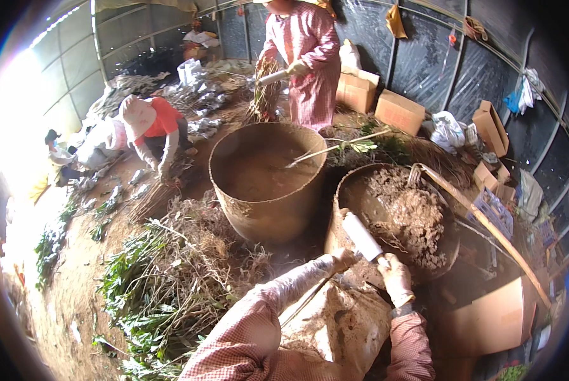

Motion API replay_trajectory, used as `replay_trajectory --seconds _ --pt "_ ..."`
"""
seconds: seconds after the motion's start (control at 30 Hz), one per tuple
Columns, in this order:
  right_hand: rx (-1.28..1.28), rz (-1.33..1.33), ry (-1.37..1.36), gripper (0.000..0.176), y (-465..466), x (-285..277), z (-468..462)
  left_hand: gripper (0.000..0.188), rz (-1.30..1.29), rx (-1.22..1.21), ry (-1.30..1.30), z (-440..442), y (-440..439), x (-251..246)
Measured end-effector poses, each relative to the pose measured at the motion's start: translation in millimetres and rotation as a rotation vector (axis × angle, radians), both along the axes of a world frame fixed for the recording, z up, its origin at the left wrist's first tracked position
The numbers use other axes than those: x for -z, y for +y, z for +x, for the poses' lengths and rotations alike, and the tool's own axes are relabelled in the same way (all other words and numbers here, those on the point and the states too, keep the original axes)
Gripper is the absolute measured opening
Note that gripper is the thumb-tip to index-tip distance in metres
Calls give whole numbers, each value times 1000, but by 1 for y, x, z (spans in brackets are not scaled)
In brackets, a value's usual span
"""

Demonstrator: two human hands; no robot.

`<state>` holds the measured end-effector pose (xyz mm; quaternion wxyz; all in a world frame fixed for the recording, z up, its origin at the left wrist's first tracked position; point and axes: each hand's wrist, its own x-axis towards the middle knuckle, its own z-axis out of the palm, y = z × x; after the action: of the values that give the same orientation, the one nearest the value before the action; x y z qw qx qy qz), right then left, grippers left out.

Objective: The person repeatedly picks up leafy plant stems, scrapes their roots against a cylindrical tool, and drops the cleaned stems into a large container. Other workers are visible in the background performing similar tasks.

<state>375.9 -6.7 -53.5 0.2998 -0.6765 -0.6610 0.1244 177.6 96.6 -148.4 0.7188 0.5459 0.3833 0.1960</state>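
Observation:
My right hand [395, 278], in a pale glove, holds a roll of clear plastic film [360, 237] by its near end. Beside it my left hand [344, 261] is closed on what looks like a thin stem bundle, partly hidden by the roll. Plastic film wraps my left forearm. Behind my hands stands a round tub [334, 209] holding wet brown mud [417, 214]. A muddy cloth or sack [332, 319] covers my lap. To the left lies a large heap of leafy plants with bare roots [170, 285].
A second tub [267, 216] with muddy liquid stands ahead, a stick in it. A long-handled fork [479, 219] leans on the mud tub. One person [308, 62] stands beyond; another [158, 119] bends at left. Cardboard boxes [398, 112] line the back wall.

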Motion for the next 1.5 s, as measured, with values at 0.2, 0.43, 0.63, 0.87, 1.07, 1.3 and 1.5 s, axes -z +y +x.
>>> replay_trajectory --seconds 0.2,0.43,0.63,0.87,1.07,1.3,1.5 --pt "147 122 117 27 29 -11 47 52 102 -48 282 6 -4 -16" --pt "75 -19 -52 26 58 -40 88 41 -86 141 41 -43 -9 -91" --pt "-259 18 -105 26 29 -44 31 26 142 -64 42 -110 -15 -145" --pt "-634 353 -547 37 -8 -112 -62 41 701 -192 563 -206 -29 -151" --pt "-721 520 -360 23 12 -131 -109 30 620 -150 808 -266 -103 -135" --pt "-706 238 -726 13 43 -83 -134 37 930 -80 882 -300 -153 -122" --pt "-853 93 -77 15 39 -86 -138 35 800 -138 807 -340 -150 -115"
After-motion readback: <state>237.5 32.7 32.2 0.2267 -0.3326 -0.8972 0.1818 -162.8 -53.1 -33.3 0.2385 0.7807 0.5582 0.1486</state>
